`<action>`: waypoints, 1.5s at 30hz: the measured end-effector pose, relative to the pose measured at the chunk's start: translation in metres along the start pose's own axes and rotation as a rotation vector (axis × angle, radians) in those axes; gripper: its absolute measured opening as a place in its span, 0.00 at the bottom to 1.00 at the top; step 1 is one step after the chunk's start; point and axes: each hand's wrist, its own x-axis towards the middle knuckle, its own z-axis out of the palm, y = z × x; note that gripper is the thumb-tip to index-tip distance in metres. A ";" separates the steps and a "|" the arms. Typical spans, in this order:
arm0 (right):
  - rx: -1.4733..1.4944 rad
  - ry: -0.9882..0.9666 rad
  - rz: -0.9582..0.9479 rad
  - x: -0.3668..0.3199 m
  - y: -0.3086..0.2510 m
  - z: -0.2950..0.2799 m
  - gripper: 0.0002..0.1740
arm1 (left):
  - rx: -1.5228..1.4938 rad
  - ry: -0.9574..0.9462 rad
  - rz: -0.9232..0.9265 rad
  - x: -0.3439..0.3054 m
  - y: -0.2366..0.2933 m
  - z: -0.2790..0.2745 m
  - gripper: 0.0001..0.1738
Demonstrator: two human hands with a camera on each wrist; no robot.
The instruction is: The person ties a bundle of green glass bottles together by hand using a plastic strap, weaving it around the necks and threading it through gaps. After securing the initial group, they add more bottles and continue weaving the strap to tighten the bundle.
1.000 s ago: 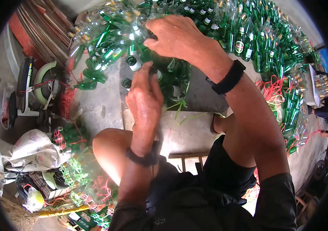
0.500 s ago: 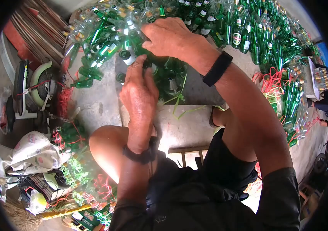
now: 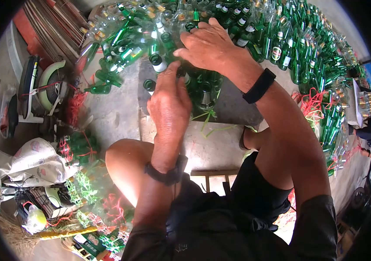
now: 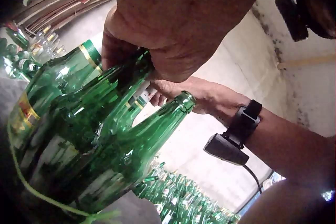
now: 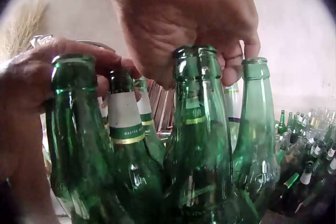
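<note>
Green glass bottles stand close together in front of me, with light-green string (image 3: 207,115) around the group. My left hand (image 3: 168,102) grips the neck of one green bottle (image 4: 79,108); its fingertips are partly hidden. Beside that hand stands a bottle with a white neck label (image 3: 158,65). My right hand (image 3: 209,47) is over the far side of the group, thumb and index finger apart. In the right wrist view its fingers (image 5: 232,69) bend down behind the bottle mouths (image 5: 194,56); I cannot tell whether they hold anything.
A large mass of green and clear bottles (image 3: 277,52) fills the far side and right. Red string (image 3: 311,104) lies at the right. To the left are a fan-like machine (image 3: 50,89), a white sack (image 3: 37,161) and bundled bottles (image 3: 81,148). A dark mat (image 3: 237,104) lies underneath.
My right hand's fingers have spread somewhat, and a green bottle's mouth now shows left of its thumb. The left hand stays at the same bottles while the head view shifts slightly.
</note>
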 end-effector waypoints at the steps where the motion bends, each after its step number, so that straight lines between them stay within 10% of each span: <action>1: 0.002 -0.001 0.000 0.000 0.000 0.002 0.21 | 0.001 -0.001 -0.001 0.000 -0.001 0.000 0.19; 24: 0.122 -0.249 0.132 0.001 -0.007 0.004 0.23 | 0.029 0.019 0.084 0.000 -0.003 0.004 0.20; 45: 0.025 0.198 -0.037 0.000 0.022 -0.049 0.14 | -0.013 -0.040 0.028 -0.012 0.001 -0.006 0.29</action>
